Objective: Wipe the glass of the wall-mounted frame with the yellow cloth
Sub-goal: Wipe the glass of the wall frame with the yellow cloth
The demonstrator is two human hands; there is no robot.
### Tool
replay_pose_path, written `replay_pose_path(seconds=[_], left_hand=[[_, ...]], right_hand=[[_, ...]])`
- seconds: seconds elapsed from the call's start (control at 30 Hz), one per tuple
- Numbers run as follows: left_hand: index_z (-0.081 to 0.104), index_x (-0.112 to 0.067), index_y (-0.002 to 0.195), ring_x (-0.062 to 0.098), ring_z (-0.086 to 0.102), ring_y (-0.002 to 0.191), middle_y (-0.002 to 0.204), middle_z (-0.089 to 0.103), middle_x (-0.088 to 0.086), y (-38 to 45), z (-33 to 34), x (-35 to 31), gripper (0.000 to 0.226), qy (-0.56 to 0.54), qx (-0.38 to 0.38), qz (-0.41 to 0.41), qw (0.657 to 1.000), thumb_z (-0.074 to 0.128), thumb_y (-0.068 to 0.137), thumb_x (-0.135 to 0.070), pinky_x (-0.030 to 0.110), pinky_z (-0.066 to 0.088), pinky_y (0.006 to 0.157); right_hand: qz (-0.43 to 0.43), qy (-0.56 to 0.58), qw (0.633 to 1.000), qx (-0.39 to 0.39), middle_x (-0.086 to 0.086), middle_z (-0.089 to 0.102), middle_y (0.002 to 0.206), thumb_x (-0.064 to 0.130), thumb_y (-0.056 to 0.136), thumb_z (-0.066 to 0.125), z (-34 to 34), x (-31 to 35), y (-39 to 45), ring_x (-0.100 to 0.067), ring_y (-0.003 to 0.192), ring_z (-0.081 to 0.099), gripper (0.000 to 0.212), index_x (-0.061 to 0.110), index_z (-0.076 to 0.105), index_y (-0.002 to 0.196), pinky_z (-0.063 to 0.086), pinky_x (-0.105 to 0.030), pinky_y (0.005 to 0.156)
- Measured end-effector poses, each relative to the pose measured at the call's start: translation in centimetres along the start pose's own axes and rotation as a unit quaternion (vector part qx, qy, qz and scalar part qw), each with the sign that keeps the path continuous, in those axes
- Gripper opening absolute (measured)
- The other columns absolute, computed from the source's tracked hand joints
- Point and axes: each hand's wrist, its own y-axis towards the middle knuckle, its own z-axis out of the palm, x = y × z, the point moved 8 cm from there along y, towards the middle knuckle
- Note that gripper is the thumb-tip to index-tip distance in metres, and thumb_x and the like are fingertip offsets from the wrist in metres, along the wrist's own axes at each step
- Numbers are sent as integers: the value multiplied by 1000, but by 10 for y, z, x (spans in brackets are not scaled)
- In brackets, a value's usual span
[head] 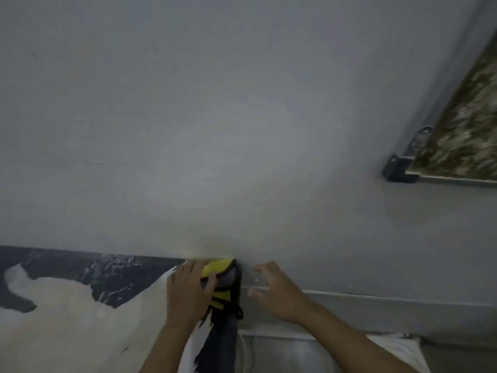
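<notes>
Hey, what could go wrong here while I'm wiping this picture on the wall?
Two possible risks. The left hand presses the yellow cloth at the top right corner of the wall-mounted frame, so a hard push might tilt or unseat it. The right hand hovers open on the wall, not bracing the frame.

We see only a corner of the frame (80,297), its picture running off the left and bottom edges, and the left hand (188,289) covers part of the yellow cloth (217,267). At far right a speckled slab (462,130) is blurred and cut by the edge. Both forearms leave the view below.
</notes>
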Motion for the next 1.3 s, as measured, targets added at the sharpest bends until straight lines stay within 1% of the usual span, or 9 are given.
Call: replay_pose_path(seconds=[0.2, 0.37, 0.5, 0.6, 0.67, 0.73, 0.97, 1.13, 1.3], left_hand=[[59, -14, 112, 29, 49, 110, 120, 54, 6, 11, 39, 65, 27, 50, 111, -134, 984, 52, 93, -32, 42, 40, 87], [35, -4, 132, 34, 47, 114, 127, 47, 19, 20, 59, 80, 56, -57, 174, -197, 963, 64, 87, -20, 40, 41, 87], [41, 1, 122, 33, 50, 110, 120, 53, 21, 24, 66, 91, 56, -112, 202, -253, 939, 72, 80, -18, 31, 39, 79], [51, -9, 106, 28, 53, 104, 112, 58, 13, 23, 73, 89, 37, -52, 280, -211, 935, 71, 80, -27, 30, 39, 77], [50, -13, 91, 25, 54, 94, 99, 57, 8, 25, 71, 81, 28, -65, 274, -165, 945, 71, 80, -27, 30, 38, 72], [54, -12, 93, 19, 51, 86, 92, 54, 2, 28, 64, 71, 26, -128, 247, -140, 950, 74, 78, -21, 26, 34, 66], [51, -17, 84, 20, 48, 79, 91, 54, 11, 39, 38, 26, 26, -219, 220, -60, 949, 75, 76, -9, 23, 29, 59], [59, -15, 87, 20, 51, 84, 93, 58, 9, 49, 10, -28, 26, -264, 199, -12, 944, 76, 73, -2, 14, 35, 63], [64, -10, 87, 21, 57, 77, 82, 64, 5, 60, -22, -102, 12, -299, 220, 49, 927, 72, 78, -6, 27, 43, 66]], right_hand=[[9, -68, 997, 23, -8, 38, 134, 30, 95, 45, 31, 6, 43, -23, 119, 37, 44, 9, 35, 132, 35, -34, 97], [-11, -145, 989, 22, -5, 28, 145, 27, 96, 40, 53, 15, 73, -23, 127, 28, 44, 9, 31, 136, 25, -35, 103], [4, -162, 987, 23, -6, 29, 145, 22, 95, 44, 67, 18, 84, -22, 129, 24, 50, 11, 24, 140, 20, -34, 104], [20, -200, 979, 19, -9, 30, 143, 16, 88, 52, 73, 16, 84, -24, 130, 22, 62, 10, 19, 140, 18, -35, 104], [27, -221, 975, 22, -11, 35, 138, 15, 84, 55, 73, 15, 81, -25, 126, 24, 56, 10, 31, 134, 20, -34, 102], [35, -230, 972, 25, -14, 39, 129, 16, 82, 56, 67, 14, 78, -27, 120, 28, 41, 8, 43, 120, 24, -35, 97], [55, -44, 997, 14, -7, 48, 114, 40, 79, 57, 37, 16, 60, -28, 108, 45, 53, 13, 38, 119, 30, -32, 83], [-33, -101, 992, -71, -18, 52, 104, 26, 89, 51, -15, 33, 29, -31, 96, 50, 24, 5, 50, 99, 31, -34, 75], [-51, -74, 983, -161, -19, 50, 102, 18, 90, 48, -81, 39, -10, -35, 86, 51, 16, 4, 46, 96, 39, -37, 67]])
